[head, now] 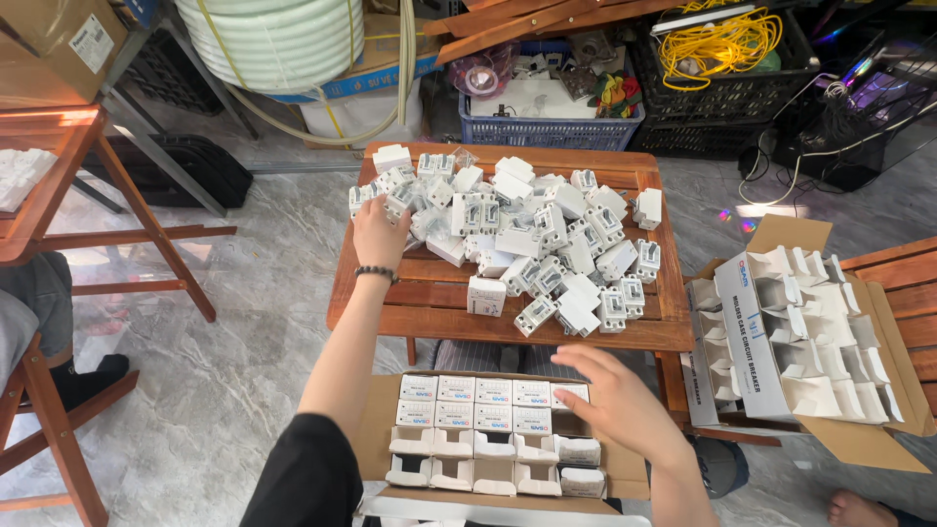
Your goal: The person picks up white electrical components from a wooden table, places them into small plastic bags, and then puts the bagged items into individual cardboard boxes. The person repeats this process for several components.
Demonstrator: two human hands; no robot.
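We reach our left hand point(379, 232), fingers curled, into the far heap of white breakers point(527, 234) on the worktop point(429, 317), while our right hand point(615, 400) rests spread flat, steadying the near carton point(376, 429) with boxed rows.

Cluttered workshop corner, grey marble-look tile floor point(244, 322), daylight glare.
Small slatted wooden bench point(444, 317) mid-frame; another wooden table point(59, 146) off its left edge, wooden chair point(49, 429) lower left. Behind the bench's far edge: blue plastic crate point(547, 127), black crate point(722, 98) with yellow cable point(717, 44), coiled white hose point(278, 34), loose wooden planks point(517, 20), cardboard box point(54, 44) upper left.
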